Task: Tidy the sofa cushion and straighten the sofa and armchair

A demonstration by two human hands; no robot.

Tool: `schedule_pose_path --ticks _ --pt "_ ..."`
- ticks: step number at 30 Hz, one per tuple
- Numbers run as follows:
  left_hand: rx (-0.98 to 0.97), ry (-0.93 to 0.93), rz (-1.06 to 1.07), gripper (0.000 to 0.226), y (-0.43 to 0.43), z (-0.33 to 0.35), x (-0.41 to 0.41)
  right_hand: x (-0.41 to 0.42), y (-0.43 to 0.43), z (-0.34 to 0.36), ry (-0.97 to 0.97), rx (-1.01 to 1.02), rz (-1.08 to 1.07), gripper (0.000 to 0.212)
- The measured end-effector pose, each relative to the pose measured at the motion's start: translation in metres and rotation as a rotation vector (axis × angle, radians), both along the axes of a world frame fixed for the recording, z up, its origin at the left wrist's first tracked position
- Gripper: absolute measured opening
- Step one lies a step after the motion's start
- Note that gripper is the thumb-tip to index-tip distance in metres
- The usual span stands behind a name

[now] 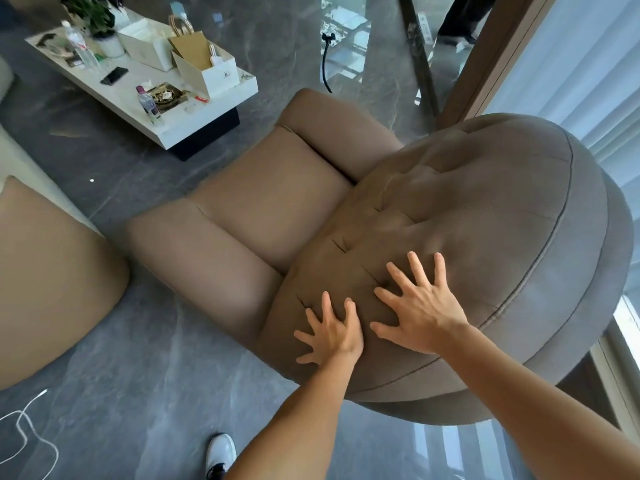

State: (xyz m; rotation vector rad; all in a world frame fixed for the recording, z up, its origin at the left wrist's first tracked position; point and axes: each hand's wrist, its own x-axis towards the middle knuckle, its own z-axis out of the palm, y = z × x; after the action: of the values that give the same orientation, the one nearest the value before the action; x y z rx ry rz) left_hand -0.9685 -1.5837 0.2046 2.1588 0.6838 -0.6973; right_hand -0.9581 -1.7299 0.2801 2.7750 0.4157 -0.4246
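Both hands flat on the armchair back, seat running away up-left

My left hand (330, 332) and right hand (417, 306) lie spread open, gripping nothing, side by side on the armchair (485, 237)

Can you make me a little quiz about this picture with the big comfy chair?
1. True or false: both hands rest flat with fingers spread on the armchair's rounded backrest.
2. What stands nearest the front corner of the coffee table? A) a water bottle B) a potted plant C) a phone
3. Fill in: the shoe on the floor is ____ in colour.

Key: 1 true, the left hand and right hand press it open-palmed. 2 A. 3 white.
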Motion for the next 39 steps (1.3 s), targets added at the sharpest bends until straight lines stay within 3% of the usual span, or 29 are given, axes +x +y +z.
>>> schedule_pose_path --ticks 7,28,33,39 --pt "-0.048 0.117 0.043 0.068 0.005 -0.024 0.004 -0.007 -0.016 -0.007 0.025 0.018 -0.012 0.085" --pt "-0.125 0.090 0.042 0.069 0.053 -0.021 0.014 -0.005 0.046 -0.012 -0.012 0.059 -0.106 0.090" --pt "-0.087 0.083 -0.057 0.070 0.063 -0.015 0.012 -0.003 0.053 -0.006 -0.005 0.047 -0.101 0.091" --pt "-0.064 -0.003 -0.409 0.062 0.086 0.018 0.024 -0.011 0.075 0.020 0.097 -0.003 -0.231 0.080"
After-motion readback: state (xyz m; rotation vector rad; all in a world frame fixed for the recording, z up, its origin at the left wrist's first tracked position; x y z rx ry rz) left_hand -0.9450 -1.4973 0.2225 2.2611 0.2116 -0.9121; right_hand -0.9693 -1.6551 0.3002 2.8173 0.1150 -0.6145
